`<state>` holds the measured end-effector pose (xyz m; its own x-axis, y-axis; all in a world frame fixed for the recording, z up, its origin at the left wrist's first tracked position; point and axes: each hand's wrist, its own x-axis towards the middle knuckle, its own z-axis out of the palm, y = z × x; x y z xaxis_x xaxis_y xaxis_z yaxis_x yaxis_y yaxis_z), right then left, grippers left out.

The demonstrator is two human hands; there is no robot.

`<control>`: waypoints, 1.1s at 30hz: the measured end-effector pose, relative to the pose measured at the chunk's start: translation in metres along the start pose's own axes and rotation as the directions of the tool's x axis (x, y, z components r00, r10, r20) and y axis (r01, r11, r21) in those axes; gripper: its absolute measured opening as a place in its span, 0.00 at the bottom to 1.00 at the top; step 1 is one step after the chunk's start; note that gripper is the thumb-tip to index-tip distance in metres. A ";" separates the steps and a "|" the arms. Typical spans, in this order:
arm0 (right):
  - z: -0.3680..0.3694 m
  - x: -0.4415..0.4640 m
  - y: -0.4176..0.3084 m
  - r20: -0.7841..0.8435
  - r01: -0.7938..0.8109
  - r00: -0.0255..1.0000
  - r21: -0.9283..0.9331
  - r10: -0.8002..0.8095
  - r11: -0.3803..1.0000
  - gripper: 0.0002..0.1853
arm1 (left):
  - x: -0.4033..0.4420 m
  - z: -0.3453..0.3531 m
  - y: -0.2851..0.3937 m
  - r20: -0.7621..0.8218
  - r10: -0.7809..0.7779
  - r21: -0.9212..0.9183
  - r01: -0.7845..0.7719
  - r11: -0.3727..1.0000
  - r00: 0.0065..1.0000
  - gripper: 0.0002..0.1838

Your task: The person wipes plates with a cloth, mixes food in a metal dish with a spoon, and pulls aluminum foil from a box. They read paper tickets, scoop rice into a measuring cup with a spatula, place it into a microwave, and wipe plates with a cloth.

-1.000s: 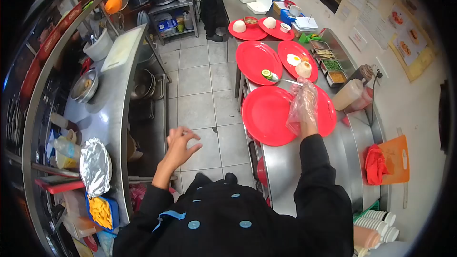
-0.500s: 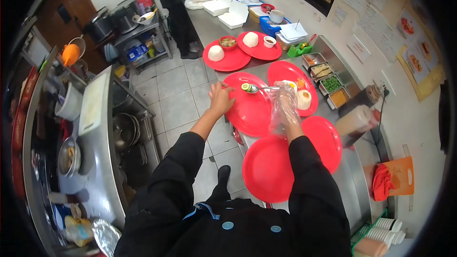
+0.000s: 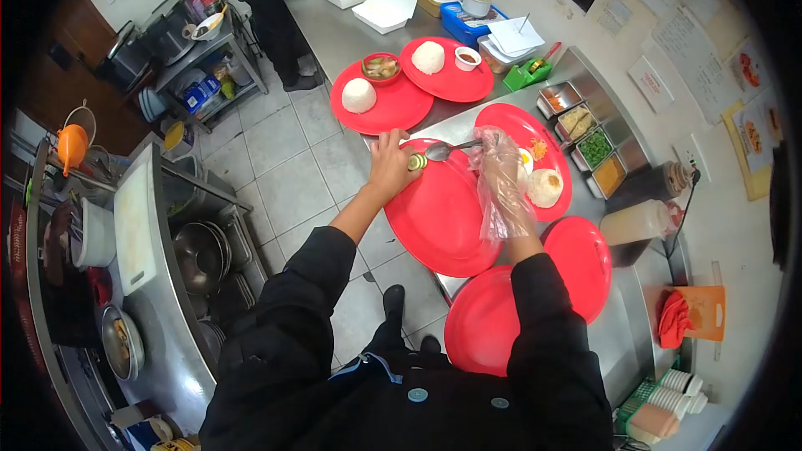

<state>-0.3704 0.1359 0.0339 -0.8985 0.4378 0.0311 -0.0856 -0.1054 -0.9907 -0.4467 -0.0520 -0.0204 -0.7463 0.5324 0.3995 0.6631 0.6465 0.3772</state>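
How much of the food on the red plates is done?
Maybe half. Three red plates have rice, so they look nearly done. Now the left hand is at the cucumber slices on the big plate, and the gloved right hand holds a spoon. That plate has no rice, and the two nearest plates show no food, so those are probably left.

Blk top (image 3: pixel 393 426) w/ long matte sleeves, creased on both arms; left cuff (image 3: pixel 338 244) ends partway up the forearm, right cuff (image 3: pixel 528 263) nearer the wrist. Two round lt-blue buttons (image 3: pixel 418 395) show on the front, side by side, plus a thin lt-blue strip (image 3: pixel 378 360) to their left, exact type unclear. R hand (image 3: pixel 501 175) wears a clear, loose, wrinkled plastic glove (image 3: pixel 499 210); L hand (image 3: pixel 391 169) is bare. Below: dk trousers (image 3: pixel 386 337) & plain dk shoes (image 3: pixel 393 301).
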 end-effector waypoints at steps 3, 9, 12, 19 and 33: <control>0.002 -0.012 -0.009 -0.042 0.012 0.999 -0.040 -0.014 0.999 0.08 | -0.003 -0.004 0.001 0.002 -0.022 0.022 0.022 1.000 1.000 0.15; 0.012 -0.024 -0.008 0.044 0.113 0.994 -0.320 -0.105 0.941 0.11 | -0.003 -0.004 0.004 0.019 -0.044 0.100 0.042 0.994 0.999 0.15; 0.014 -0.027 -0.010 0.055 0.156 0.988 -0.431 -0.146 0.889 0.11 | -0.004 -0.007 0.002 0.018 -0.049 0.107 0.047 0.993 0.999 0.15; 0.015 -0.029 -0.004 0.105 0.286 0.956 -0.518 -0.272 0.806 0.13 | -0.005 -0.009 0.000 0.034 -0.057 0.109 0.053 0.993 0.998 0.14; 0.008 -0.039 0.033 0.429 0.676 0.675 -0.686 -0.600 0.269 0.11 | -0.047 -0.027 0.019 -0.254 -0.149 0.007 0.156 0.988 0.956 0.19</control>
<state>-0.3421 0.1083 0.0014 -0.7399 -0.0245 0.6723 -0.3349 0.8802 -0.3364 -0.3973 -0.0794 -0.0099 -0.7976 0.2736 0.5375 0.5382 0.7252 0.4295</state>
